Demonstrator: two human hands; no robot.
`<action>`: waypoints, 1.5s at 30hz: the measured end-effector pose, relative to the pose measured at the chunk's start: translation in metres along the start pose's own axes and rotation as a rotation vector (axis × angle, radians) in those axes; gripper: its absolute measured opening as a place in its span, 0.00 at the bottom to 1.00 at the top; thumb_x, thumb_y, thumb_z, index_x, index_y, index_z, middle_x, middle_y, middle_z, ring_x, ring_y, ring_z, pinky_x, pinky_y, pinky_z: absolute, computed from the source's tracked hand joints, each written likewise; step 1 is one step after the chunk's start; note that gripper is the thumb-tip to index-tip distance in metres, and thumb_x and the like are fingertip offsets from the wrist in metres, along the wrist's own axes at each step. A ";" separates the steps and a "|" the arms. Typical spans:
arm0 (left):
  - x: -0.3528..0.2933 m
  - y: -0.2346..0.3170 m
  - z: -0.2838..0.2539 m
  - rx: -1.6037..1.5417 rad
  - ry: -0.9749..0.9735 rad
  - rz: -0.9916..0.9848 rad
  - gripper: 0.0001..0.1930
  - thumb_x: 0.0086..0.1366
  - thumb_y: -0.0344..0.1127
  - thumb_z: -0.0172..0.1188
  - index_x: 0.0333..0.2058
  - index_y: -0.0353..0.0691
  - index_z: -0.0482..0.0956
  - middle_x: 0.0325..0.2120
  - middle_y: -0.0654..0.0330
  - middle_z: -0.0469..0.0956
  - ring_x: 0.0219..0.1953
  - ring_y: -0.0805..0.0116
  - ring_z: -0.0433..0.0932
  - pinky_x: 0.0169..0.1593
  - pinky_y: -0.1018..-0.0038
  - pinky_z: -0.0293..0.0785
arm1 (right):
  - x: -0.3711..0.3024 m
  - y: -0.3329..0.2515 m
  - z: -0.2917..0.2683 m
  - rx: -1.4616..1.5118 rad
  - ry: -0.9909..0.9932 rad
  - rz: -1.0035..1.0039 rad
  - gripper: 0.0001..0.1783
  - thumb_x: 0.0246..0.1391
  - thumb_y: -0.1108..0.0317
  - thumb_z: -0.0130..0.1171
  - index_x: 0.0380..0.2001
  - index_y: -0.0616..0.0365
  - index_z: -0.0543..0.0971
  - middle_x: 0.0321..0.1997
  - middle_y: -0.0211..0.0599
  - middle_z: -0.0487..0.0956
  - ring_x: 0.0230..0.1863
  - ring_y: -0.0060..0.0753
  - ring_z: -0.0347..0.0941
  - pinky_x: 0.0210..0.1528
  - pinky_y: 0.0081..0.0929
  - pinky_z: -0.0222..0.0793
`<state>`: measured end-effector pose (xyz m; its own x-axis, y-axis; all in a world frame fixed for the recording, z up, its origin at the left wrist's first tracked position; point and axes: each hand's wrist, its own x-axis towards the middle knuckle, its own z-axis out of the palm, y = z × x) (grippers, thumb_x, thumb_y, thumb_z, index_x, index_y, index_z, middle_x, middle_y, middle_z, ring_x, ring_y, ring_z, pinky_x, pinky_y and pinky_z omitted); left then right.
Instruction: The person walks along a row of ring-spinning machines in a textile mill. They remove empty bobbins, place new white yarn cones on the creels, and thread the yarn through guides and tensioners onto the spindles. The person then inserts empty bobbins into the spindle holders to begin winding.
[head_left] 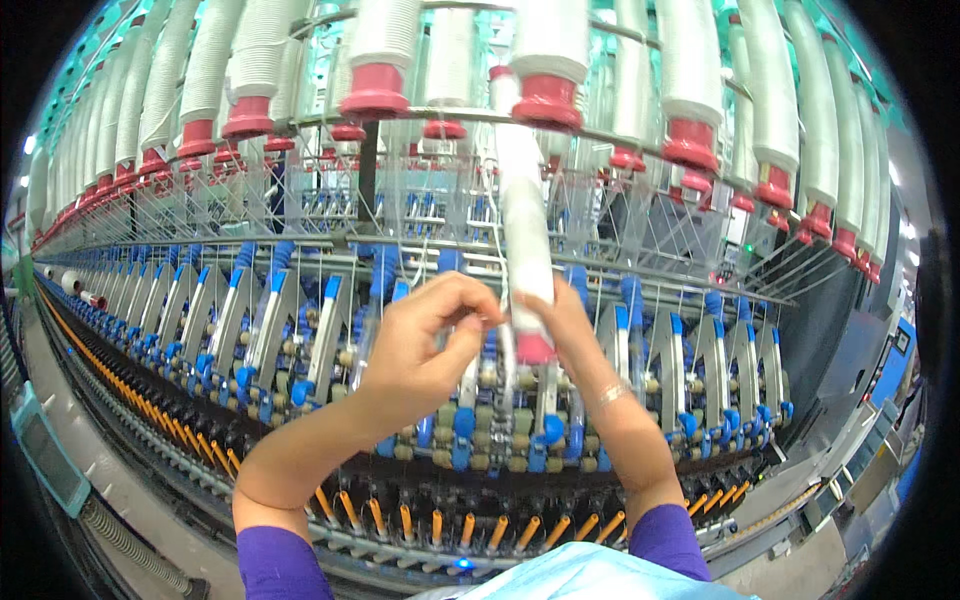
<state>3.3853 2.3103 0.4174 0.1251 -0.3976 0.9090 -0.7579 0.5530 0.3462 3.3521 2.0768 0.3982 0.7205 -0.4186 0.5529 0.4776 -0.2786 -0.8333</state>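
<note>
Head view: bobbin (527, 225), mostly below rail's (470, 115) lower edge; likely light, stiff-cored, soft-wound; best held by red base (535, 348). Right hand (565, 318): gripping, fingers partly hidden. Left hand (425, 335): fingertips near thumb, pinch unclear.

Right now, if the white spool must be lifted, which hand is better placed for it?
Probably the right hand: it appears to hold the white spool low, just above its pink end. The left hand is to the left, fingers curled, and does not seem to grip the spool.
</note>
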 end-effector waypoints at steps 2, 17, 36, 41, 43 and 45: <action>0.014 -0.018 -0.008 -0.172 -0.110 -0.032 0.13 0.67 0.23 0.48 0.48 0.31 0.74 0.46 0.56 0.71 0.47 0.70 0.73 0.53 0.74 0.71 | 0.068 -0.032 0.025 -0.104 0.121 -0.179 0.25 0.47 0.67 0.67 0.47 0.65 0.71 0.39 0.40 0.78 0.32 0.28 0.76 0.34 0.26 0.73; 0.097 -0.106 -0.044 -0.165 -0.137 0.132 0.24 0.68 0.32 0.46 0.62 0.34 0.60 0.62 0.50 0.59 0.66 0.59 0.56 0.67 0.68 0.51 | 0.220 -0.115 0.030 -0.450 0.457 -0.553 0.29 0.46 0.58 0.69 0.46 0.66 0.74 0.37 0.42 0.79 0.35 0.30 0.75 0.38 0.29 0.72; 0.309 -0.159 0.017 -1.538 0.069 0.195 0.10 0.67 0.32 0.55 0.44 0.34 0.76 0.39 0.55 0.78 0.40 0.65 0.78 0.44 0.77 0.79 | -0.004 -0.021 0.005 -0.624 -0.288 -0.253 0.30 0.61 0.55 0.51 0.60 0.63 0.62 0.59 0.50 0.68 0.60 0.46 0.66 0.61 0.39 0.63; 0.375 -0.172 -0.004 -1.369 0.295 0.224 0.09 0.67 0.31 0.55 0.44 0.36 0.76 0.38 0.56 0.78 0.38 0.67 0.78 0.41 0.77 0.78 | -0.109 -0.059 -0.033 -1.054 -0.707 -0.187 0.30 0.59 0.60 0.54 0.58 0.67 0.61 0.60 0.60 0.60 0.58 0.59 0.64 0.59 0.42 0.65; 0.385 -0.176 -0.011 -1.283 0.346 0.224 0.09 0.67 0.31 0.55 0.44 0.37 0.76 0.37 0.57 0.78 0.37 0.68 0.77 0.40 0.77 0.77 | -0.127 -0.067 -0.040 -1.149 -0.748 -0.137 0.28 0.58 0.60 0.57 0.56 0.66 0.64 0.59 0.59 0.62 0.56 0.58 0.67 0.55 0.41 0.69; 0.390 -0.179 -0.016 -1.206 0.387 0.217 0.09 0.67 0.31 0.55 0.44 0.38 0.76 0.37 0.57 0.78 0.36 0.68 0.77 0.39 0.77 0.77 | -0.137 -0.071 -0.044 -1.174 -0.690 -0.126 0.26 0.56 0.61 0.59 0.52 0.65 0.68 0.58 0.56 0.63 0.54 0.54 0.69 0.52 0.39 0.70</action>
<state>3.5797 2.0682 0.7133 0.4033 -0.0909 0.9105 0.2447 0.9695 -0.0116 3.1974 2.1162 0.3812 0.9715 0.0795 0.2232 0.1030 -0.9901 -0.0958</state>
